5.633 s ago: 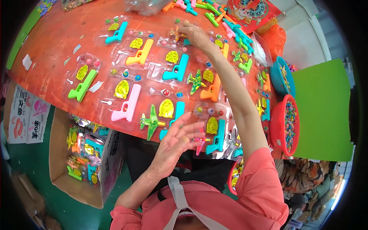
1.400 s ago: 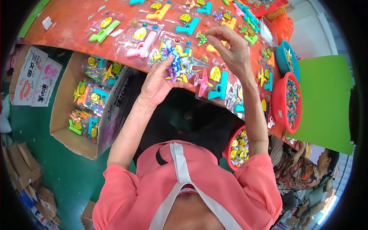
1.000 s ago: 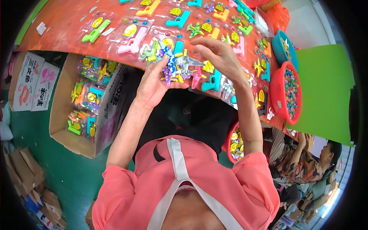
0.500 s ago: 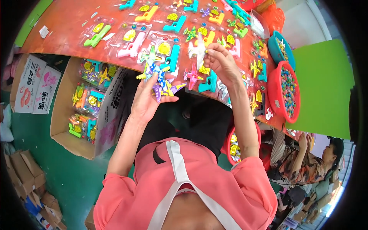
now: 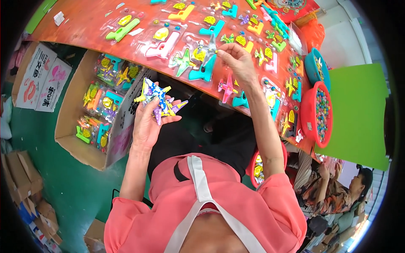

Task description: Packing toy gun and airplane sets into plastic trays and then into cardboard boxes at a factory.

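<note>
My left hand (image 5: 145, 128) is closed around a small stack of patterned toy planes (image 5: 155, 96) in blue, white, yellow and purple, held off the table's near edge. My right hand (image 5: 238, 65) pinches a greyish toy plane (image 5: 211, 45), blurred by motion, over a clear blister tray. In that tray lie a teal toy gun (image 5: 201, 74) and a yellow piece partly hidden by the plane. Left of the gun lies a green and white toy plane (image 5: 183, 62). A pink toy plane (image 5: 228, 88) rests below my right hand.
Filled blister trays cover the red table (image 5: 80, 29). A red basin (image 5: 311, 114) of colourful beads and a teal basin (image 5: 314, 67) stand at the right. An open cardboard box (image 5: 67, 122) of packed trays stands at the left. A co-worker (image 5: 329, 189) sits at the lower right.
My right hand has carried its plane leftward over the tray with the teal gun. My left hand has moved left and down with its planes. The whole view has shifted slightly.
</note>
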